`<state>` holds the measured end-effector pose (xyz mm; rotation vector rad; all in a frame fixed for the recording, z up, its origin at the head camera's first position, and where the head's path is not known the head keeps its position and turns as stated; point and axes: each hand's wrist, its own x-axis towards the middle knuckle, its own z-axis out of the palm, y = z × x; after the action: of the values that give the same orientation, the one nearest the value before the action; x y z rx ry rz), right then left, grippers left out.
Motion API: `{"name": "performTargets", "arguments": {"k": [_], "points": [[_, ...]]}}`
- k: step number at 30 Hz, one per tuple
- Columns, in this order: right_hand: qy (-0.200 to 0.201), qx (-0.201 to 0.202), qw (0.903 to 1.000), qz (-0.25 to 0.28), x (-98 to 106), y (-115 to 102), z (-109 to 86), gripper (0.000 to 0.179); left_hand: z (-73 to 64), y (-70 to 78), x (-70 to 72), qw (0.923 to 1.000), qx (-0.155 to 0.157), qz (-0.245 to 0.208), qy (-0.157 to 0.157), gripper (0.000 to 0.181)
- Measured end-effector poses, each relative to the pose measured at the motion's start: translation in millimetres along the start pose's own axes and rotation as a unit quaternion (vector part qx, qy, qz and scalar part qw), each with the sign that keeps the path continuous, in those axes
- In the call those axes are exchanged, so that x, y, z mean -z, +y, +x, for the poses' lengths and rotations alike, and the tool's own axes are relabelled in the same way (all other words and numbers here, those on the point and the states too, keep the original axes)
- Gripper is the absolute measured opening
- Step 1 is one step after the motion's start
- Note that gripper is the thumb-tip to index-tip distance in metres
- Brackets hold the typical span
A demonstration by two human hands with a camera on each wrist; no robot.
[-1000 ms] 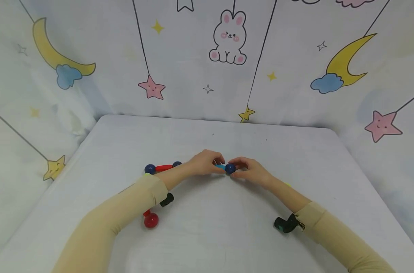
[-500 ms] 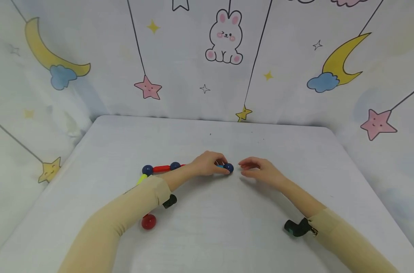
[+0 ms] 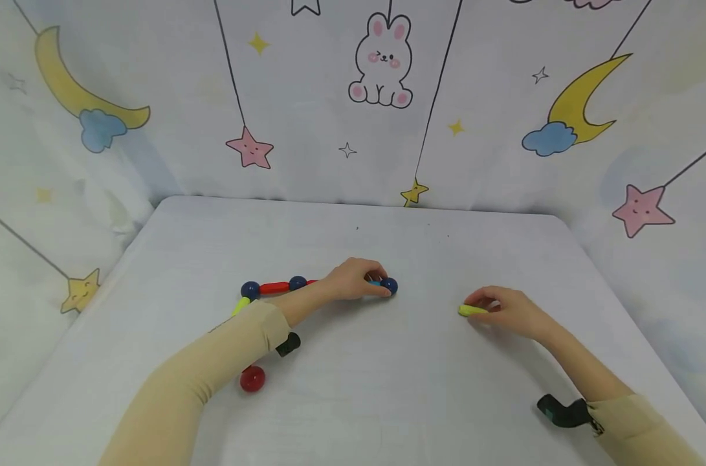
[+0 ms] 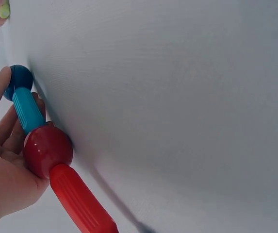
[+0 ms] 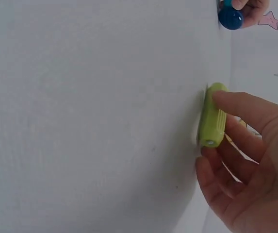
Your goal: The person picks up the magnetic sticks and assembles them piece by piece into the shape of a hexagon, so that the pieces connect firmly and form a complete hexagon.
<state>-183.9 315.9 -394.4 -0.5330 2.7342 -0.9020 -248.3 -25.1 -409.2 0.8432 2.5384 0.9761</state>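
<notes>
My left hand (image 3: pixel 355 278) holds the far-right end of a chain of magnetic sticks and balls. Its thumb touches the dark blue ball (image 4: pixel 21 77), and its other fingers lie behind the light blue stick (image 4: pixel 28 109). A red ball (image 4: pixel 48 151) and a red stick (image 4: pixel 83 199) continue the chain past the palm. To the right, my right hand (image 3: pixel 510 310) pinches a yellow-green magnetic stick (image 5: pixel 212 116) between thumb and fingers, apart from the chain. The stick's near end shows a small metal dot.
Leftward the chain runs through another dark blue ball (image 3: pixel 297 283), a red stick (image 3: pixel 275 288) and a corner ball (image 3: pixel 250 290) to a yellow-green stick (image 3: pixel 241 306). My left sleeve hides part of it. A red ball (image 3: pixel 252 378) sits nearer on the white table (image 3: pixel 376 401).
My right hand has let go of the dark blue ball, moved right and towards me, and taken the yellow-green stick. The left hand stays at the chain's end.
</notes>
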Motion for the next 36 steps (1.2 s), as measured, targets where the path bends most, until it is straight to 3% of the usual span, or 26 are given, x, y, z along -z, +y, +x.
{"name": "performTargets", "arguments": {"k": [5,19,36], "points": [[0.002,0.037,0.9993,-0.001,-12,-5,12.0,0.02,1.8,0.0,-1.3,1.0,-0.005,-0.002,-0.003,0.033],[-0.001,0.067,0.9978,-0.006,-40,-43,61.5,0.02,8.4,10.0,-6.4,1.0,-0.004,-0.003,-0.002,0.032],[-0.01,0.064,0.9979,-0.002,-45,-44,67.8,0.021,6.7,6.9,-5.2,0.9994,-0.029,0.01,-0.013,0.033]]}}
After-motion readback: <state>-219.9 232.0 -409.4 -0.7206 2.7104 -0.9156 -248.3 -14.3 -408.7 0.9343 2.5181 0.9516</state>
